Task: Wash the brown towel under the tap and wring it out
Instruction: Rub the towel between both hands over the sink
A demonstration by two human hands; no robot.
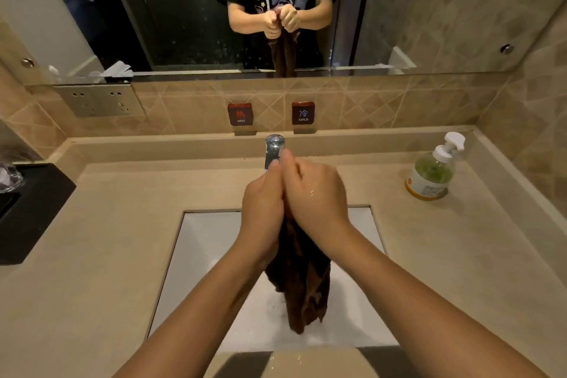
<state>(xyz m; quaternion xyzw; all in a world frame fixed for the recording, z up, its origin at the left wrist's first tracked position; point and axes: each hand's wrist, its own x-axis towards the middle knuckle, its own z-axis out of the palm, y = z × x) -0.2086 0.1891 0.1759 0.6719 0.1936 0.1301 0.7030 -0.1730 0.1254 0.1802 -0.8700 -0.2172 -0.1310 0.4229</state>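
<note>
Left hand (263, 193) and right hand (316, 193), pressed together, clench the top of the dark brown cloth towel (302, 279), which hangs below them over the white rectangular sink (196, 242).

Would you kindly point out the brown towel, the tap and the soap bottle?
brown towel (302, 279): head view, hanging middle.
tap (273, 150): head view, chrome spout.
soap bottle (432, 173): head view, green body.
</note>
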